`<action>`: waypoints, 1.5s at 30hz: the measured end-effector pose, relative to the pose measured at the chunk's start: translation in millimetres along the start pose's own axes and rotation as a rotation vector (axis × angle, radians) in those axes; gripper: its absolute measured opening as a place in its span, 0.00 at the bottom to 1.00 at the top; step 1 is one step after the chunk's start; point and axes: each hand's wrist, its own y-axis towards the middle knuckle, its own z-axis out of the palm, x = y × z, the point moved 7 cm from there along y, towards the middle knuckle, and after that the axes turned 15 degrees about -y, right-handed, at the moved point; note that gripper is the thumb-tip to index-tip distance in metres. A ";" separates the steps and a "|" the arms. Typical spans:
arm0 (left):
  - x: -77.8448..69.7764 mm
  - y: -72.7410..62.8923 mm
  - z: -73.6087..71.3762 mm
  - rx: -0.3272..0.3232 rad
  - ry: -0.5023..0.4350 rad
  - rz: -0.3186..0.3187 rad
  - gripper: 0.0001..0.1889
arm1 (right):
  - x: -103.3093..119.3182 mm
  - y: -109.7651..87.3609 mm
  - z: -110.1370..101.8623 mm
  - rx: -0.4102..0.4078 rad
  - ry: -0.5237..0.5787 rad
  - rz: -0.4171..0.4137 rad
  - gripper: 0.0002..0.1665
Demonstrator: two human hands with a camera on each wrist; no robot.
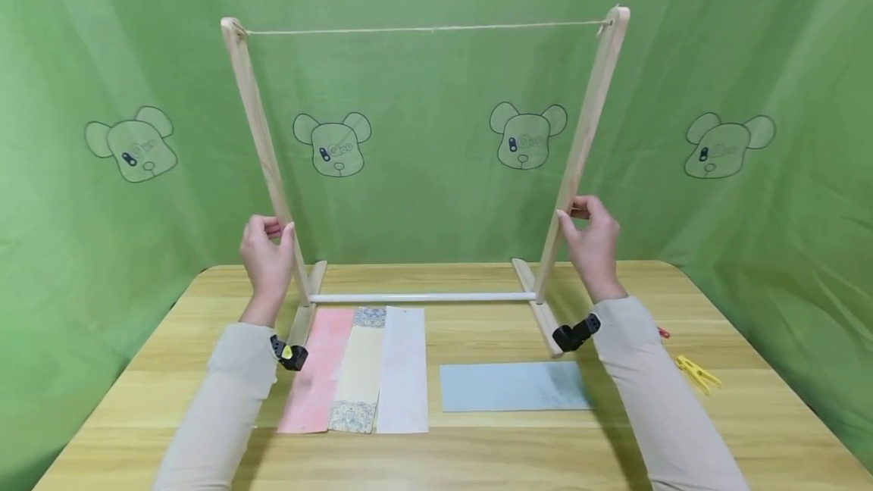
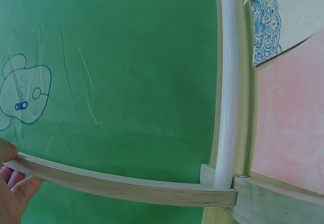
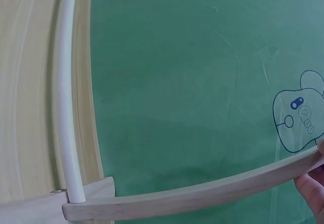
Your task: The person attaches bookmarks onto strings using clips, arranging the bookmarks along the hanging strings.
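Gripping a wooden frame (image 1: 423, 297), left upright (image 1: 259, 127) with left fingers (image 1: 261, 224), right upright (image 1: 592, 112) with right fingers (image 1: 592, 209); near coloured strips (image 1: 359, 366) on the surface (image 1: 505, 445).

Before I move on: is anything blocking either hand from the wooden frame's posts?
Nothing visible does. The left hand pinches the left post directly, and the right hand pinches the right post. The pink sheet and blue sheet lie on the table below, not between hands and posts.
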 end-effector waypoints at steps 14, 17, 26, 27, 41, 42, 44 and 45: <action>-5.8 8.3 -4.7 0.027 -0.040 -0.040 0.13 | 6.1 4.1 -3.0 0.005 -0.016 0.014 0.15; -2.5 9.3 -6.9 0.054 -0.024 -0.088 0.14 | 5.5 3.7 -1.2 0.016 0.001 0.028 0.16; 3.4 3.3 -10.8 0.230 0.033 -0.177 0.17 | -3.0 -5.7 -4.0 0.093 0.038 0.013 0.20; 3.2 1.3 -10.8 0.265 0.046 -0.178 0.18 | -4.3 -7.6 -5.6 0.105 0.029 0.003 0.20; 7.0 -44.7 -23.0 0.632 0.126 -0.209 0.26 | -41.9 -46.8 -32.9 0.287 -0.129 -0.100 0.19; 7.1 -48.9 -24.6 0.646 0.133 -0.206 0.26 | -45.3 -50.1 -35.3 0.301 -0.132 -0.098 0.19; 6.1 -57.3 -28.1 0.672 0.156 -0.199 0.25 | -50.3 -55.8 -41.2 0.315 -0.146 -0.101 0.19; 5.8 -61.6 -30.0 0.684 0.162 -0.203 0.25 | -52.7 -58.4 -44.3 0.320 -0.151 -0.102 0.18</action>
